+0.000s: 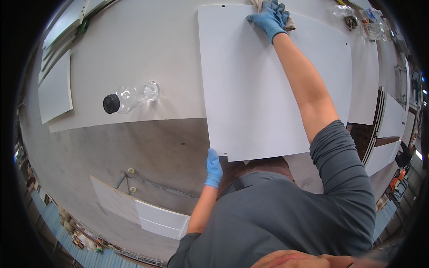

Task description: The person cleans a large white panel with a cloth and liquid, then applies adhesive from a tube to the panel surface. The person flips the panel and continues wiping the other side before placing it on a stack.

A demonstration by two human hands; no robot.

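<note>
both hands in blue disposable gloves: left hand (214, 167), right hand (270, 18). glove cuffs end at wrists, material thin, slightly wrinkled over fingers (278, 8). grey long-sleeved top, sleeves pushed up near elbows, fabric bunched in folds there; forearms bare. darker strap or collar edge across chest of top.

Panel (250, 89) on table (134, 40), overhanging near edge; bottle (129, 98) lying left of panel; bags (362, 20) far right
</note>
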